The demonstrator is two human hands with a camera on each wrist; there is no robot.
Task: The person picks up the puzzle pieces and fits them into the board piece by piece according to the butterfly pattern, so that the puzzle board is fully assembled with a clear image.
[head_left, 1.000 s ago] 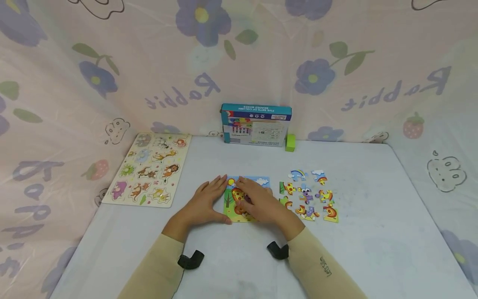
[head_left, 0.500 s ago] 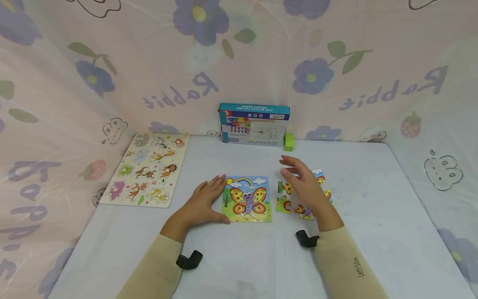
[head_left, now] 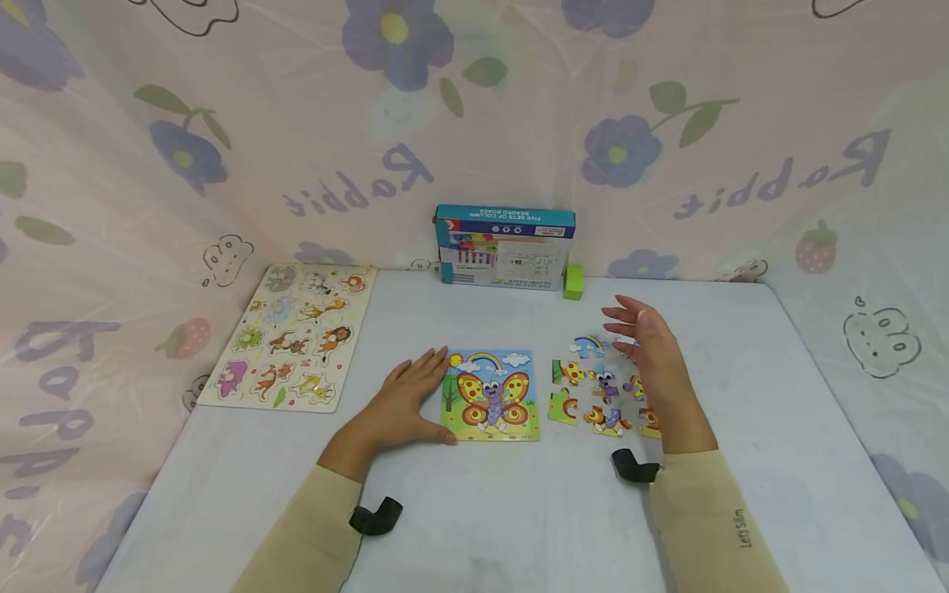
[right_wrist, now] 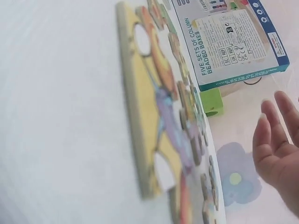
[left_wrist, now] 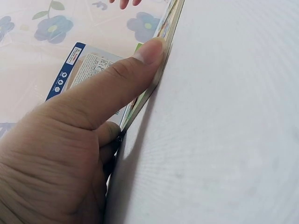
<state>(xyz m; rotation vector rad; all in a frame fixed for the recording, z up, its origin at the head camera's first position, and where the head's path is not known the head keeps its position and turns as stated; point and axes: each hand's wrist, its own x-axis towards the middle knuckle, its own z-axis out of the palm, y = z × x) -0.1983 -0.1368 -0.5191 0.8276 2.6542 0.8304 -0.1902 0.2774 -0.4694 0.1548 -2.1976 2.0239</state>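
A square picture board (head_left: 493, 399) printed with a butterfly, rainbow and tree lies in front of me. My left hand (head_left: 404, 408) rests along its left side, fingers spread, with the thumb (left_wrist: 149, 51) against the near edge in the left wrist view. To the right of the board lie loose butterfly jigsaw pieces (head_left: 608, 422) in rough rows. My right hand (head_left: 656, 362) hovers over their right side, fingers apart and holding nothing, hiding some of them. In the right wrist view, one thick piece (right_wrist: 145, 126) stands close to the camera, below the raised hand (right_wrist: 280, 149).
A board with animal shapes (head_left: 292, 338) lies at the left of the white table (head_left: 504, 527). At the back stand a blue box (head_left: 507, 247) of column beads and a green block (head_left: 574, 282). A flower-print curtain (head_left: 511, 115) hangs behind.
My right hand has lifted off the butterfly board and moved right, over the loose pieces, uncovering the whole picture. The left hand has stayed at the board's left side.
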